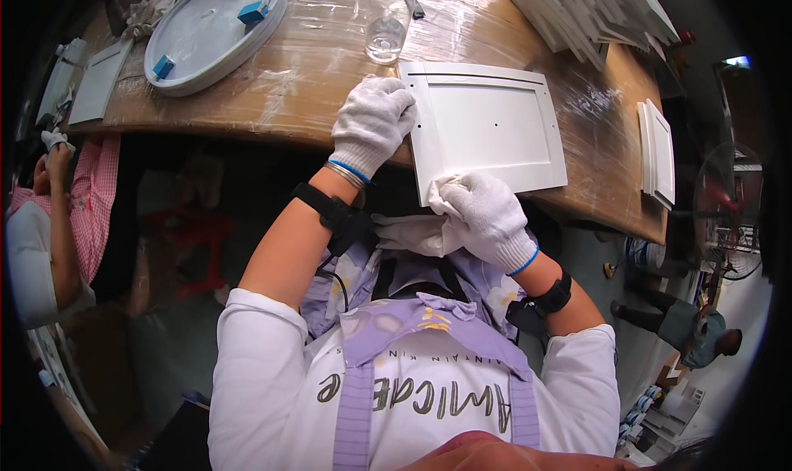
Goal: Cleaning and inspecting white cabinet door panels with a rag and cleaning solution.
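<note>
A white framed panel (487, 129) with a recessed middle and a few small dark holes lies on the table, its near left corner reaching past the front edge. My left hand (375, 118), in a white knit glove, is closed on the panel's left edge near the far corner. In my gloved right hand (487, 215) a white cloth (425, 233) is bunched, pressed to the panel's near edge. Part of the cloth hangs down over my lap. Just beyond my left hand stands a clear plastic bottle (386, 38).
Film covers the brown table (313, 83). A round white lid (210, 38) with blue blocks lies left; stacked white panels (590, 13) fill the far right. More panels (657, 153) rest at the right edge, near a fan (730, 203). A co-worker's hands (54, 162) show at left.
</note>
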Motion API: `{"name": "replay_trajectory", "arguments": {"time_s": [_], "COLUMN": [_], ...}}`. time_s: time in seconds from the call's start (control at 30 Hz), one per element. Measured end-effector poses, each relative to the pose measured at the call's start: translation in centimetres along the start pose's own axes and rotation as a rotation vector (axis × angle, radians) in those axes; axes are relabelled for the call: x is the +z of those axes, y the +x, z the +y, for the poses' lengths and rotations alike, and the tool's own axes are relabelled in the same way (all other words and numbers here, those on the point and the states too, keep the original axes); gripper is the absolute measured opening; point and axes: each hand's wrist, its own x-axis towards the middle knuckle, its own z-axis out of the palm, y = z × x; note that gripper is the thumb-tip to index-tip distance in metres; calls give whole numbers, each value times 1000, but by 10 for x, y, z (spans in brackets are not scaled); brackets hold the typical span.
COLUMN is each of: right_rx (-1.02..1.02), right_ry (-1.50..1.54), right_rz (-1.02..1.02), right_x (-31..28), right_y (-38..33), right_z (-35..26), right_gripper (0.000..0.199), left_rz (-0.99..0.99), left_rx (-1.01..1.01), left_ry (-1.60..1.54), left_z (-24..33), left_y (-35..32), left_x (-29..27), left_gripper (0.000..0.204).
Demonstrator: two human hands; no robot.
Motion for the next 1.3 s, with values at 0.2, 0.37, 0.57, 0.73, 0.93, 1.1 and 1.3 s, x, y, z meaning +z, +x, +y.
{"name": "replay_trajectory", "arguments": {"time_s": [0.2,0.37,0.57,0.73,0.93,1.1,1.3], "right_rx": [-55,363,101,348,992,822,422], "right_ry": [-99,-237,-122,-167,-320,-256,-189], "right_rz": [55,299,118,407,352,507,455], "right_x": [16,-24,23,-10,-69,-70,-71], "right_y": [7,-55,-14,-62,-121,-143,-125], "right_z": [4,75,34,84,134,164,142], "right_gripper": [22,19,29,27,24,26,44], "left_rz": [49,58,37,17,-42,-411,-300], "left_rx": [-8,21,30,16,62,288,419], "left_ry": [-30,-15,-12,21,223,83,329], "left_z": [-3,2,1,4,48,149,129], "left_y": [-1,-1,0,3,4,-20,-36], "left_x": [5,4,10,-1,-1,40,61], "left_gripper": [9,10,9,13,12,71,46]}}
